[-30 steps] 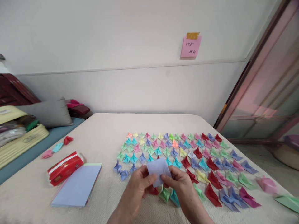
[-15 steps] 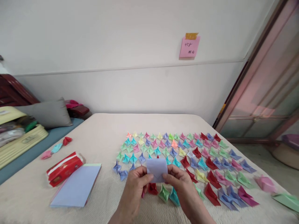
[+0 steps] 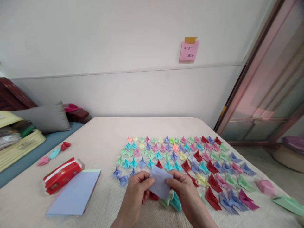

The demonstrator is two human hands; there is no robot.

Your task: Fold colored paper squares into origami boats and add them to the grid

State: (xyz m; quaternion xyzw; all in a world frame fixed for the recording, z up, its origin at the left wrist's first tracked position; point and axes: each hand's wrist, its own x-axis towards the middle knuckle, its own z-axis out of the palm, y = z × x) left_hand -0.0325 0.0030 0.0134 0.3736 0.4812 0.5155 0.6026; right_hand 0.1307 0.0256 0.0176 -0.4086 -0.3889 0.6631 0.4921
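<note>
Between my two hands is a small folded piece of lavender paper [image 3: 160, 183], held a little tilted above the table. My left hand [image 3: 140, 187] pinches its left edge between thumb and fingers. On the opposite edge, my right hand [image 3: 180, 186] grips it the same way. Behind and around the hands stand rows of small folded paper boats in many colours, such as a dark red boat [image 3: 213, 199] and a turquoise boat [image 3: 175, 202]. The hands hide some of the nearer boats.
A stack of coloured paper [image 3: 73, 193] lies on the left, touching a red tissue pack [image 3: 62, 175]. Beyond are small red, turquoise and pink folded papers [image 3: 54, 153]. At the right edge lie a pink folded paper [image 3: 266, 187] and a green one [image 3: 288, 204]. A pink note [image 3: 189, 50] is taped to the wall.
The lavender paper has turned from straight to slanted in my hands, its right side lower. Both hands still pinch it. The whole view has shifted slightly.
</note>
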